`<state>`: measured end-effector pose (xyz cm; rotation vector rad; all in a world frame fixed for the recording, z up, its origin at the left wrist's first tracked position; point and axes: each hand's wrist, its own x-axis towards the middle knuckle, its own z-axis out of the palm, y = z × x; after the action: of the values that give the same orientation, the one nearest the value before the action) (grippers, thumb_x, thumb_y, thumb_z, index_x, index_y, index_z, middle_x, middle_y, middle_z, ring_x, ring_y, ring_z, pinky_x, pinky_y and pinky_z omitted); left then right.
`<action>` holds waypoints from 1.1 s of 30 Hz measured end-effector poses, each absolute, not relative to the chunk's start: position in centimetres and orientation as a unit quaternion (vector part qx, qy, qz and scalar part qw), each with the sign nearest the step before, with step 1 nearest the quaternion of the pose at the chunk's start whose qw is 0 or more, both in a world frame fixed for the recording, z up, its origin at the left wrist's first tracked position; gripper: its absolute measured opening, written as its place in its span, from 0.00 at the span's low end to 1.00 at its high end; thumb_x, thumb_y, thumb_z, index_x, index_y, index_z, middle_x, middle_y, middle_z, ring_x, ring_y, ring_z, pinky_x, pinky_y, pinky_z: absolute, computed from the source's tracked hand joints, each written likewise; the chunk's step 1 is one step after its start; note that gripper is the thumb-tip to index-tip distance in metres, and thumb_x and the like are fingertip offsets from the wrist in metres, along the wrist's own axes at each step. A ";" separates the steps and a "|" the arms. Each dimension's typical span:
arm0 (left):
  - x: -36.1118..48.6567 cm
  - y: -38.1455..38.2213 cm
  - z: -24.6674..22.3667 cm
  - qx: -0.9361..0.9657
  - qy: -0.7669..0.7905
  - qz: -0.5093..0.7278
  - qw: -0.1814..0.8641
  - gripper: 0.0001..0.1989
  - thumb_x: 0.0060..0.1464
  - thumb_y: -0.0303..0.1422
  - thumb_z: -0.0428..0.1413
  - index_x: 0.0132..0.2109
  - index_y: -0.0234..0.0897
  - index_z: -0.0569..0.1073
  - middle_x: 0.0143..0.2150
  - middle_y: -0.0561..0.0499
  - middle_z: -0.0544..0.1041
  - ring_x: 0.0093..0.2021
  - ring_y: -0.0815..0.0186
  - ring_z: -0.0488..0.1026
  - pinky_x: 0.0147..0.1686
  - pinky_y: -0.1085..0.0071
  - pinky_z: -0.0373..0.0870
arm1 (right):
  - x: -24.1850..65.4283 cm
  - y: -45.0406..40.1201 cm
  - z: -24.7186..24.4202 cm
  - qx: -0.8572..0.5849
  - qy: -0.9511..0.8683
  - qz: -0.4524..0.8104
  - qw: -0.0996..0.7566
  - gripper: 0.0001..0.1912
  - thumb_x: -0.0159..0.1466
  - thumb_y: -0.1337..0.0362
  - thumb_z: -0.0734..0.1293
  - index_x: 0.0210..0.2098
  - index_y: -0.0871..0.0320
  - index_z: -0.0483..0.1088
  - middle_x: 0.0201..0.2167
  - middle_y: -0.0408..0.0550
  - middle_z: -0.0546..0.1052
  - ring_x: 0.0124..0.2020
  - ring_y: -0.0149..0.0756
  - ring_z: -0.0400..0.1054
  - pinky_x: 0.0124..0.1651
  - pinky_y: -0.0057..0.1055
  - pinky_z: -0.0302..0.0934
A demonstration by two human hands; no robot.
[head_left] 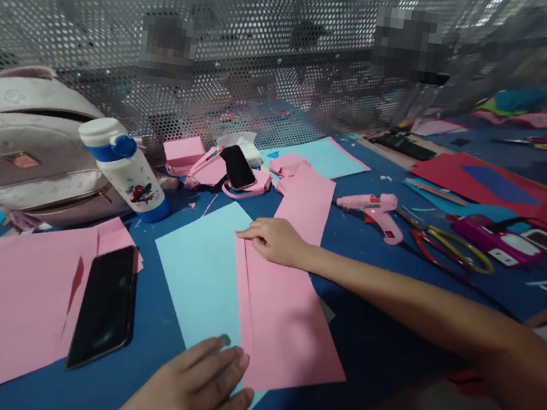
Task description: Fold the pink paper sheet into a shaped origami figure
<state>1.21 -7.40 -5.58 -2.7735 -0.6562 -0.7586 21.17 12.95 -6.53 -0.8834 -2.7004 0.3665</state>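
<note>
A sheet of pink paper (287,328) lies aslant over a light blue sheet (201,256), with a narrow fold along its left edge. At the top end of that fold is my right hand (276,240), fingers curled together and one fingertip pressed at the corner of the pink paper. My left hand (199,383) is low in the view, fingers a little apart. Its fingertips are at the fold's lower end and over the light blue sheet, and nothing is held in it. Another pink strip (312,197) extends behind my right hand.
Left are a backpack (24,145), a bottle (129,172), a black phone (106,307) and pink sheets (13,305). Right are a pink glue gun (376,212), scissors (449,248) and a purple device (498,241). A perforated metal panel (259,42) stands behind; another phone (238,167) rests on pink pieces.
</note>
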 end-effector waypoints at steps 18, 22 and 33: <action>-0.9 -6.4 -7.7 -0.958 -0.196 -0.209 0.001 0.18 0.69 0.27 0.42 0.54 0.31 0.75 0.60 0.44 0.72 0.59 0.57 0.70 0.58 0.57 0.70 | 21.0 14.1 -7.2 -0.324 -0.882 0.263 0.217 0.06 0.63 0.68 0.61 0.35 0.57 0.70 0.34 0.42 0.72 0.32 0.30 0.62 0.33 0.26 0.48; -1.2 -6.3 -6.7 -0.957 -0.217 -0.195 -0.003 0.20 0.70 0.28 0.40 0.56 0.28 0.73 0.59 0.42 0.74 0.58 0.54 0.71 0.55 0.54 0.72 | 20.9 14.1 -7.2 -0.319 -0.886 0.262 0.211 0.04 0.64 0.65 0.63 0.35 0.57 0.69 0.35 0.42 0.72 0.33 0.30 0.63 0.33 0.26 0.49; -1.3 -6.2 -7.0 -0.967 -0.195 -0.164 -0.004 0.21 0.70 0.27 0.37 0.61 0.27 0.69 0.65 0.42 0.66 0.66 0.56 0.62 0.63 0.55 0.63 | 21.0 14.1 -7.2 -0.314 -0.887 0.264 0.211 0.03 0.64 0.66 0.64 0.35 0.57 0.69 0.36 0.42 0.73 0.33 0.30 0.63 0.33 0.26 0.49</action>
<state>-1.27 -6.24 -7.04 -3.0452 -0.6144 -0.5165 20.95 14.13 -7.24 -0.8727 -2.4659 0.7340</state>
